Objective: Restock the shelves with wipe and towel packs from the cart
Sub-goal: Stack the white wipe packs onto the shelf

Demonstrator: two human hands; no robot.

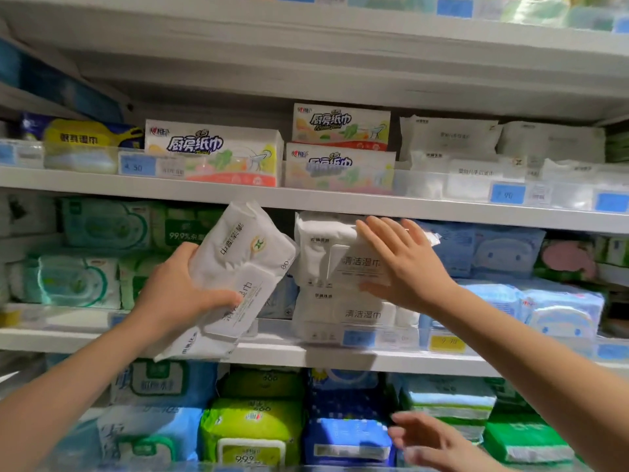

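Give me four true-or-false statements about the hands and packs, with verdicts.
1. The left hand grips a white pack. True.
2. That pack lies flat on a shelf. False: it is tilted, held in the air.
3. The right hand rests open on a stacked pack. True.
4. The towel packs stand below the hands. False: they are on the shelf above.
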